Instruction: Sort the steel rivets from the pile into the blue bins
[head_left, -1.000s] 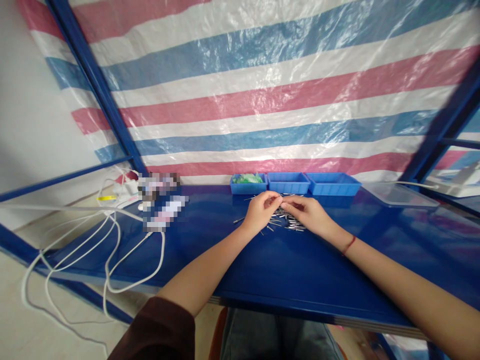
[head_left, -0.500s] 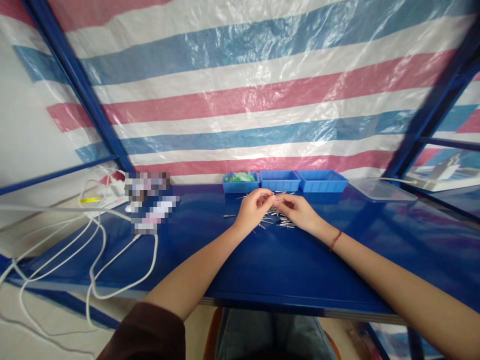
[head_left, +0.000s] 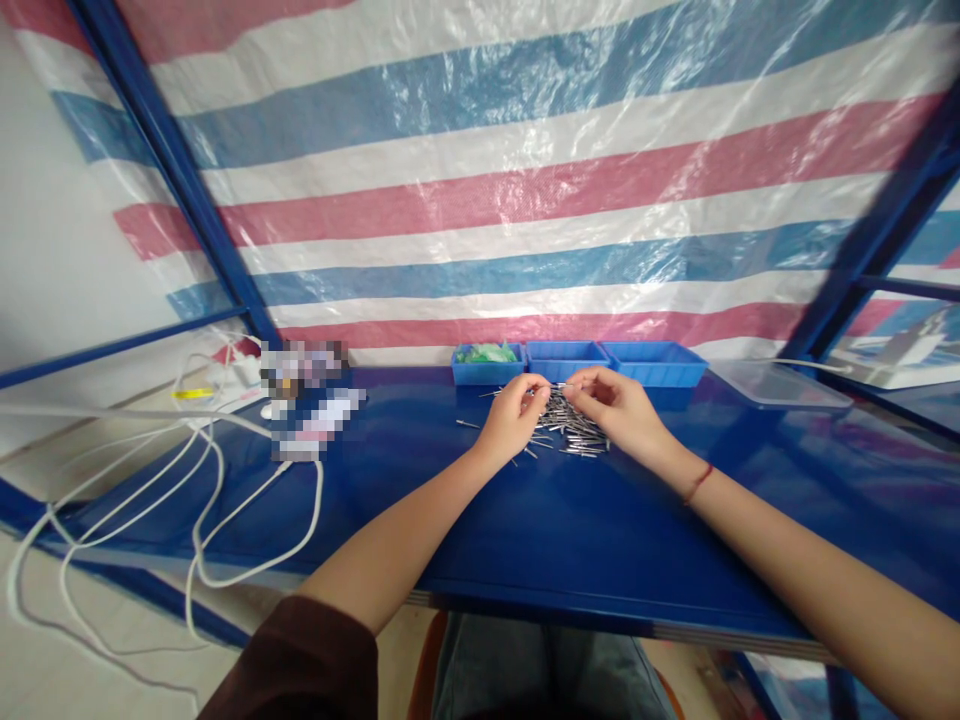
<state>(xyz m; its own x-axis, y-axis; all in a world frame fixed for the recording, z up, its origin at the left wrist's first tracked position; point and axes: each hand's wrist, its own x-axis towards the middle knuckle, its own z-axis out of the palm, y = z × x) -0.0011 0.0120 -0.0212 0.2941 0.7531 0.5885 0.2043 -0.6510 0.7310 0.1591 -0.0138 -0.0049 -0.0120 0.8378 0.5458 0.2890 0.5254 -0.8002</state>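
Observation:
My left hand (head_left: pixel 517 412) is closed in a pinch above a pile of slim metal blind rivets (head_left: pixel 581 425). Opposite it, my right hand (head_left: pixel 616 408) pinches with thumb and forefinger. A thin shiny blind rivet (head_left: pixel 559 386) spans the small gap between both sets of fingertips; its ends are hidden by the fingers. More rivets lie loose below the hands, and a single rivet (head_left: pixel 466 424) rests apart to the left.
Behind the pile stand three blue bins: the left bin (head_left: pixel 487 374) with green plastic inside, a middle bin (head_left: pixel 566 355) and a right bin (head_left: pixel 654 366). A clear lid (head_left: pixel 780 385) lies to the right. White cables (head_left: pixel 319 500) loop over the blue table (head_left: pixel 570 540) at left.
My hands have moved apart, the right one shifting to the right, so a thin rivet shows between the fingertips. More of the pile is visible. The view has shifted slightly.

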